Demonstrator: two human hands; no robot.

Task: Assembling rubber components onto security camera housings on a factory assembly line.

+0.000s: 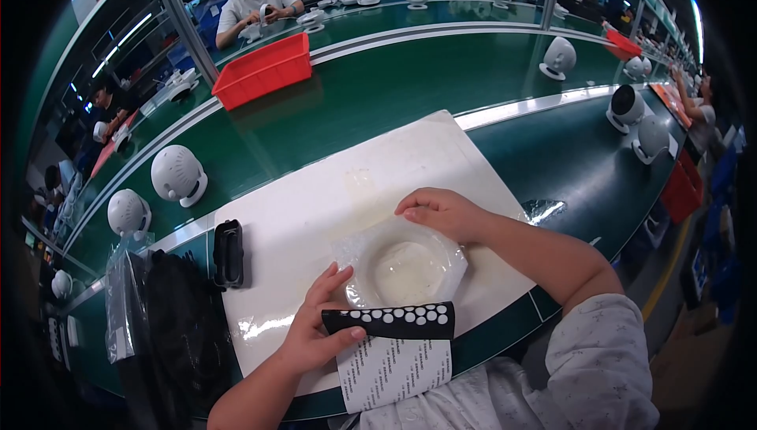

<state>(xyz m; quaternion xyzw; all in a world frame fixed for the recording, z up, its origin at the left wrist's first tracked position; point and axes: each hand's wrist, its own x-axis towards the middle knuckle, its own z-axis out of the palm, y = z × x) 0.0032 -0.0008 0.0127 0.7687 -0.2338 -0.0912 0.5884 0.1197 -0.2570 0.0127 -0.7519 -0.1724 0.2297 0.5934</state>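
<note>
A round white ring-shaped part (364, 274) with a shallow middle lies in clear plastic film on a white work mat (292, 217). My left hand (317, 327) is at its near left side, thumb over a curled sheet of round pads (386, 375). That sheet is black with white dots along its upturned edge, with printed white backing hanging toward my lap. My right hand (441, 213) is at the ring's far right rim, thumb and forefinger drawn together. Whatever lies between those fingertips is too small or hidden to make out.
Left of the mat are a black oblong case (229, 253) and a black bag (185, 320) beside clear plastic bags (126, 304). Rounded white devices (177, 174) stand along the green conveyor (371, 83). A red bin (264, 71) sits beyond; other people work across the line.
</note>
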